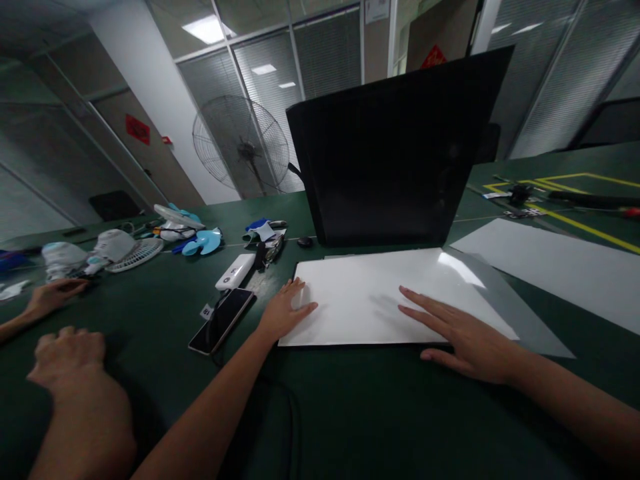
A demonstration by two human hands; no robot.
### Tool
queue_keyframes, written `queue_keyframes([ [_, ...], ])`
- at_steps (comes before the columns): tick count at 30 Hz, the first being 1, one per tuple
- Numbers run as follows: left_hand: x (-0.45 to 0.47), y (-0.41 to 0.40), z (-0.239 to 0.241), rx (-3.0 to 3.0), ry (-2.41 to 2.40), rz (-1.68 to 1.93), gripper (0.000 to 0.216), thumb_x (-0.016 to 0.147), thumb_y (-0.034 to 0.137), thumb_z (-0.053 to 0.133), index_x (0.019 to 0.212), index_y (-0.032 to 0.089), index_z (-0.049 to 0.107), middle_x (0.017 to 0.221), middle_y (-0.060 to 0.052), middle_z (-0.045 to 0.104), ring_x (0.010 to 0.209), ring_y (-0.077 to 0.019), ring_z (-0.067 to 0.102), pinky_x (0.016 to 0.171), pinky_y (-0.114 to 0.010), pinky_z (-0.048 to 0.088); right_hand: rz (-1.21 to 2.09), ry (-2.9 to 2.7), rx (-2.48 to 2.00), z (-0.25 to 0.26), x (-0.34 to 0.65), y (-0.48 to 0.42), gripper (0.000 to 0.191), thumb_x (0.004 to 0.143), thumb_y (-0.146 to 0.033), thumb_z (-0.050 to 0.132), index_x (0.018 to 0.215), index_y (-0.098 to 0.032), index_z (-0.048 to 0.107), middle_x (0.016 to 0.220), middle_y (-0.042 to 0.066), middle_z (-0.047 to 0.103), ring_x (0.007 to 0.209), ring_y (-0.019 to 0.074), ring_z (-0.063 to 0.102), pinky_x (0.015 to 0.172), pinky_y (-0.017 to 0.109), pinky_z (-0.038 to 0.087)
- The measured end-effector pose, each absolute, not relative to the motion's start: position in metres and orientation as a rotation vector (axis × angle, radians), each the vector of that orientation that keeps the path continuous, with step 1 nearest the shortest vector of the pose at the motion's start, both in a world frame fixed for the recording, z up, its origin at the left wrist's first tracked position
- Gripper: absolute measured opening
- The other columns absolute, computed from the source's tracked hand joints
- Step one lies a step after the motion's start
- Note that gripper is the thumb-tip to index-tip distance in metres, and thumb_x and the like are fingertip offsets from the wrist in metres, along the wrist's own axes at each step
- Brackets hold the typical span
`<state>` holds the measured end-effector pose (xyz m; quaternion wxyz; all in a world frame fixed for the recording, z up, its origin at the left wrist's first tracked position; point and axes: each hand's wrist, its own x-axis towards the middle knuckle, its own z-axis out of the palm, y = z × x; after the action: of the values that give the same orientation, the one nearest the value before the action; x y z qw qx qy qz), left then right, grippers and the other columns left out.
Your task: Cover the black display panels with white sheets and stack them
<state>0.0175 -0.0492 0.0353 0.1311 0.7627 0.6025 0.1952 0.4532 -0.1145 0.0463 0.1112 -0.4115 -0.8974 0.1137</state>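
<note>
A glossy white rectangular panel with a dark edge lies flat on the green table in front of me. My left hand rests at its left edge, thumb and fingers apart, touching the white surface. Over the panel's right part, my right hand is spread with fingers extended; whether its fingertips touch is unclear. From under the panel's right side a greyish translucent sheet sticks out. Upright behind the panel stands a large black flat panel, leaning slightly.
A smartphone and a white power bank lie left of my left hand. Another person's hands are farther left, near white fan parts. A white sheet lies right. A black mouse sits behind.
</note>
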Motion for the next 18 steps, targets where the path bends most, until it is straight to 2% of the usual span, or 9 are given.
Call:
queue_keyframes([
  [4,0.018,-0.048,0.031,2.282,1.749,0.546,0.083,0.086,0.063,0.071,0.15,0.013,0.056,0.162,-0.017,0.046,0.154,-0.0344,0.037,0.128,-0.051,0.03,-0.035,-2.392,-1.595,0.043,0.481,-0.098,0.069,0.102,-0.066,0.039,0.154,-0.025,0.054,0.163,0.011,0.044,0.144,0.0406,0.046,0.114,0.066,0.041],
  [8,0.015,-0.046,0.029,2.326,1.71,0.551,0.071,0.09,0.049,0.068,0.151,0.014,0.055,0.163,-0.015,0.047,0.154,-0.0335,0.037,0.128,-0.053,0.03,-0.1,-2.151,-2.062,0.046,0.51,-0.088,0.074,0.105,-0.061,0.024,0.143,-0.011,0.063,0.143,0.022,0.06,0.126,0.0407,0.06,0.097,0.061,0.053],
  [10,0.014,-0.046,0.028,2.35,1.688,0.538,0.066,0.09,0.038,0.067,0.151,0.015,0.055,0.163,-0.015,0.047,0.155,-0.034,0.037,0.128,-0.054,0.03,-0.015,-2.128,-2.132,0.045,0.519,-0.085,0.072,0.106,-0.06,0.024,0.141,-0.011,0.063,0.141,0.021,0.062,0.121,0.0387,0.062,0.095,0.057,0.054],
  [13,0.012,-0.045,0.027,2.358,1.661,0.538,0.064,0.089,0.027,0.063,0.151,0.015,0.055,0.163,-0.014,0.046,0.155,-0.0339,0.036,0.128,-0.054,0.029,0.097,-2.127,-2.1,0.041,0.526,-0.081,0.071,0.105,-0.06,0.026,0.147,-0.013,0.058,0.15,0.018,0.057,0.125,0.0365,0.06,0.1,0.055,0.052],
  [15,0.011,-0.045,0.026,2.355,1.651,0.559,0.06,0.093,0.029,0.059,0.151,0.016,0.055,0.164,-0.014,0.046,0.155,-0.0331,0.035,0.128,-0.055,0.029,0.149,-2.127,-2.061,0.036,0.525,-0.079,0.071,0.105,-0.061,0.027,0.152,-0.015,0.053,0.156,0.016,0.051,0.128,0.0355,0.059,0.104,0.055,0.051],
  [18,0.011,-0.044,0.025,2.35,1.638,0.585,0.057,0.098,0.041,0.057,0.15,0.017,0.057,0.164,-0.014,0.046,0.155,-0.0341,0.037,0.127,-0.058,0.03,0.246,-2.178,-1.959,0.035,0.517,-0.08,0.073,0.105,-0.063,0.028,0.158,-0.018,0.047,0.163,0.015,0.043,0.135,0.0358,0.055,0.112,0.055,0.046],
])
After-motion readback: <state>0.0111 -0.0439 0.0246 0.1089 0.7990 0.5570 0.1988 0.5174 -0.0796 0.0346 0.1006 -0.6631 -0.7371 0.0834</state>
